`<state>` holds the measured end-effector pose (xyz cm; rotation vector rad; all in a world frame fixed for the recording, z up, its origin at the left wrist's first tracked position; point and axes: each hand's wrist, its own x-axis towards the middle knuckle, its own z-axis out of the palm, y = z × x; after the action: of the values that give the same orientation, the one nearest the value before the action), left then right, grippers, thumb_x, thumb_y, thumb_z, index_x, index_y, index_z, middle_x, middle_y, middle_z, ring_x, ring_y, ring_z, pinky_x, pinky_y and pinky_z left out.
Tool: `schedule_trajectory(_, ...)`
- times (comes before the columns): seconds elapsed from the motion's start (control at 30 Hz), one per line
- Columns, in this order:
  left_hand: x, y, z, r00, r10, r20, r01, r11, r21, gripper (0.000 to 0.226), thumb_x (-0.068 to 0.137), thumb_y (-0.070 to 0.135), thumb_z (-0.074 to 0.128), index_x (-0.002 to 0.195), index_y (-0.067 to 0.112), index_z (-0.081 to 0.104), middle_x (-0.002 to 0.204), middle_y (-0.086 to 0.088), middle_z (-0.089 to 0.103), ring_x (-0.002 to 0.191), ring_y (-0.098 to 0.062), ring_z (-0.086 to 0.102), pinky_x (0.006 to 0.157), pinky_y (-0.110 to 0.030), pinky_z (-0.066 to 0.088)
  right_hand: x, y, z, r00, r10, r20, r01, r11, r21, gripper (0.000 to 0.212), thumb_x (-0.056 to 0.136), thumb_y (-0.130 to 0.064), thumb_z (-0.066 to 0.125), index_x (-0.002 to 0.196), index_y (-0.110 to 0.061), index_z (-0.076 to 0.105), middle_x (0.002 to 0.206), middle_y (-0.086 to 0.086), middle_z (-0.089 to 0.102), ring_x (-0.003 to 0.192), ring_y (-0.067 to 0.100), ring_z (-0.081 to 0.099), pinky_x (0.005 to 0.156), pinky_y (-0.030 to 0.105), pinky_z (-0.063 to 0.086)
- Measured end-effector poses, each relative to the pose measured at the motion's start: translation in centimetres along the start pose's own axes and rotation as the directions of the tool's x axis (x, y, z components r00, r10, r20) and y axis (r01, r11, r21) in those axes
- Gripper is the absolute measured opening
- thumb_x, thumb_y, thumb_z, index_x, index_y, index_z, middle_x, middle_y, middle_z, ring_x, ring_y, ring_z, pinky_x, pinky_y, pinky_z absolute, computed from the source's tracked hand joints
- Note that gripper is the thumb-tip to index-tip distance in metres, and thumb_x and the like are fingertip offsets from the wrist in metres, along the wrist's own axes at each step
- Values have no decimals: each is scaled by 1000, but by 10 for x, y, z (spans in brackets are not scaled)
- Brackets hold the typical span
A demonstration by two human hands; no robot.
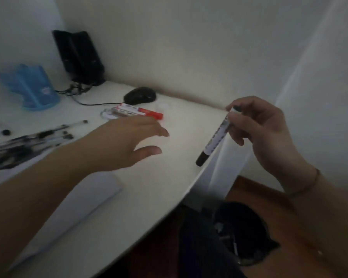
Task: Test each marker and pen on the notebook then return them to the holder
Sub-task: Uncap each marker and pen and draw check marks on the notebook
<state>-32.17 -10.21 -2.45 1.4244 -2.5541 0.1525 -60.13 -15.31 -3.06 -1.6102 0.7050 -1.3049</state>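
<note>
black-capped marker (216, 138) pinched in right hand (257, 133); left hand (127, 141) spread above desk (169, 177).

The right hand (257, 127) pinches a black-capped marker (216, 135) over the desk (159, 183) edge, cap end tilted down toward seven o'clock. The left hand (127, 143) hovers with fingers spread, just below a red marker (143, 112). At ten o'clock stands a blue holder (31, 87); loose pens (28, 140) lie at nine o'clock, a black mouse (140, 95) toward twelve.
</note>
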Motion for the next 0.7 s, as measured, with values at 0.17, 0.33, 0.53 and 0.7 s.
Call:
schedule_trajectory(0.17,26,44,47,933,353,-77,-354,935,3,38,95,43,49,125,22,56,124,2,58,108,-18,56,88,-35,46,-55,26,-79,994,51,-98,-86,916,-392,19,75,-33,71,87,-18,68,63,6,57,56,16,54,51,30,42)
schedule_trajectory(0.33,24,44,63,941,329,-79,-334,941,-55,37,95,43,48,122,20,59,122,3,59,106,-17,55,87,-33,45,-93,76,-124,975,195,-110,-224,836,-500,12,79,-26,71,82,-36,66,70,3,67,62,19,61,55,23,42)
schedule_trajectory(0.53,21,38,64,969,209,-131,-228,962,-153,35,94,39,50,121,20,61,121,4,59,109,-15,56,91,-30,45,-90,98,-126,965,192,-178,-248,885,-394,22,85,-2,64,81,-23,67,57,-4,59,50,8,52,52,20,42)
schedule_trajectory(0.7,22,38,65,974,182,-136,-202,968,-152,34,94,40,50,119,20,62,120,4,60,108,-14,56,91,-28,45,-65,87,-96,980,145,-134,-181,930,-321,10,84,-5,67,84,-14,66,55,-1,57,49,10,50,50,17,40)
